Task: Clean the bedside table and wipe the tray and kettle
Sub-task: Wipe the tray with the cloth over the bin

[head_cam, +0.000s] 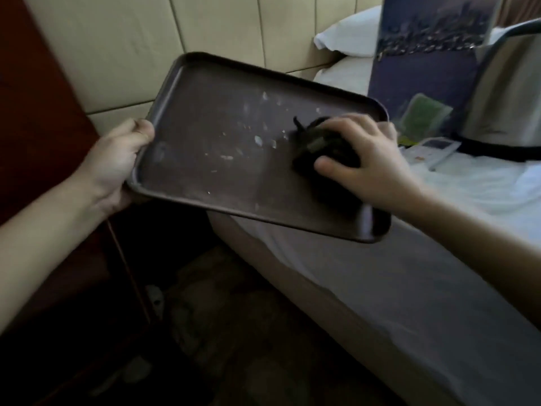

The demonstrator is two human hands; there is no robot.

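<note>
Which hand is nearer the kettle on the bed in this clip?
The right hand. It presses a dark cloth on the tray at the end toward the kettle, though clear of it. The left hand grips the tray's far end, well away.

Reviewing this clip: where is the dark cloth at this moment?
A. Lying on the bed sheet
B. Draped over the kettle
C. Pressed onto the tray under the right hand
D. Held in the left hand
C: the right hand presses the dark cloth onto the tray, whose edge the left hand holds.

Both forearms bare — no sleeves, each hand [117, 159] ungloved
</note>
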